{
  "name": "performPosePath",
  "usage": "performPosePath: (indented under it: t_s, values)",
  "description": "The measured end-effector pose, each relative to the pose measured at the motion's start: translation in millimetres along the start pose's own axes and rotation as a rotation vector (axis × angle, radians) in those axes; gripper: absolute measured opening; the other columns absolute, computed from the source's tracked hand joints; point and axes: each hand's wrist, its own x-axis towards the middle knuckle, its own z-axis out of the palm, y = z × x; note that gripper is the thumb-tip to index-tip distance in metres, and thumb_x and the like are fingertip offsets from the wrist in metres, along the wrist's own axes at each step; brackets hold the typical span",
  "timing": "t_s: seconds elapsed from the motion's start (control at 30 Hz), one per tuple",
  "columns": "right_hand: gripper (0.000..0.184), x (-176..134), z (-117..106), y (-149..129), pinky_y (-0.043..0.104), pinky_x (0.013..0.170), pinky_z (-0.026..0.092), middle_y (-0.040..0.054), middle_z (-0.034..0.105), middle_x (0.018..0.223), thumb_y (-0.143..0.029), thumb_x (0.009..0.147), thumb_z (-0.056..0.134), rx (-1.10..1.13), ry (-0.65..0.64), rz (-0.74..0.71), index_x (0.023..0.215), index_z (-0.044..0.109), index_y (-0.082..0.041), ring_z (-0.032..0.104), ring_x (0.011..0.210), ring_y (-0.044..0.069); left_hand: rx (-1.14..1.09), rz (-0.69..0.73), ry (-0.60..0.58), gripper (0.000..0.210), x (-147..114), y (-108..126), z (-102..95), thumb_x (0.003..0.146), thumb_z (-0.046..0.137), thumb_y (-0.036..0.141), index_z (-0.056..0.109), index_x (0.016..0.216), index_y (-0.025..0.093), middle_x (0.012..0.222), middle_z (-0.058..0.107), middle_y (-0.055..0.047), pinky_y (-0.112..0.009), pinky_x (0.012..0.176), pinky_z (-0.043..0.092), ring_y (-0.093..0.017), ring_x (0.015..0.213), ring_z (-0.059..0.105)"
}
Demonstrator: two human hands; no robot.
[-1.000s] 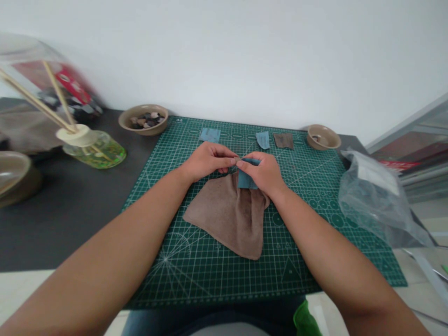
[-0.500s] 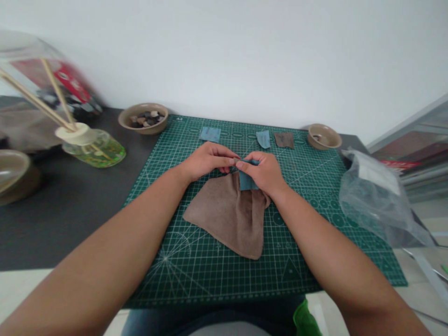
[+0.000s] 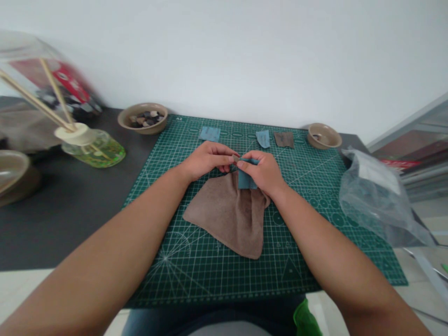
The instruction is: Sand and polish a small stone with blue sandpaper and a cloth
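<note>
My left hand point(image 3: 210, 159) pinches a small grey-brown stone point(image 3: 235, 159) between thumb and fingers. Its far end reaches my right hand point(image 3: 262, 169), which is closed on a folded piece of blue sandpaper point(image 3: 247, 181). Part of the sandpaper hangs down in front of the fingers, and the stone meets it near the right thumb. Under both hands a brown cloth point(image 3: 224, 210) lies rumpled on the green cutting mat point(image 3: 210, 280). My fingers hide much of the stone.
Blue sandpaper pieces point(image 3: 210, 134) and a brown one point(image 3: 283, 139) lie along the mat's back. A bowl of stones point(image 3: 143, 129) stands back left, a smaller bowl point(image 3: 324, 143) back right. A reed diffuser point(image 3: 94, 147) is at left, a clear plastic bag point(image 3: 378, 200) at right.
The right hand and its sandpaper have shifted very slightly up and left. More of the stone shows between the fingertips. The cloth stays where it was.
</note>
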Motion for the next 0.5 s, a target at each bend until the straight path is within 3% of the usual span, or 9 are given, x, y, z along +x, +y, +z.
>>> performPosePath:
  t_s: [0.5]
  values:
    - [0.009, -1.6, -0.6, -7.8, 0.033, 0.076, 0.051, 0.0025, 0.079, 0.079, -0.029, 0.080, 0.077, -0.124, 0.022, -0.008, 0.076, 0.077, -0.020, 0.070, 0.078, 0.021, -0.013, 0.012, 0.023, 0.033, 0.8, -2.8, 1.9, 0.070, 0.087, 0.030, 0.083, 0.097, 0.012, 0.073, 0.077, -0.005, -0.022, 0.056, 0.051, -0.011, 0.059, 0.063]
